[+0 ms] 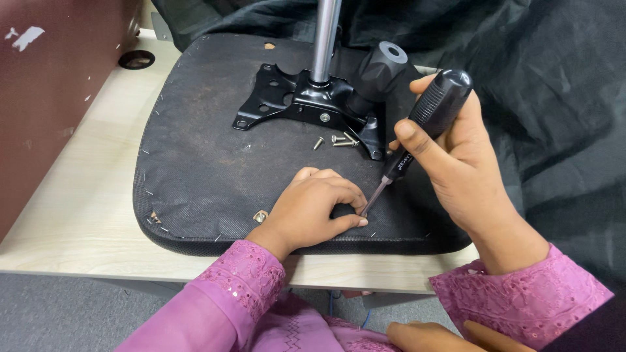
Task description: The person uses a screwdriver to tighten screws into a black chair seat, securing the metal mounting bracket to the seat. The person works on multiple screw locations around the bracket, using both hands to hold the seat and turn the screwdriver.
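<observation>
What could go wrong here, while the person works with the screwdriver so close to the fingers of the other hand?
1. The tip of the black-handled screwdriver sits right beside the fingertips of the left hand; a slip could probably jab them.
2. The right hand holds the tool tilted, so it may skid across the black fabric underside of the chair seat.
3. The small loose silver screws lie unsecured near the black metal mounting plate and might roll off.
</observation>
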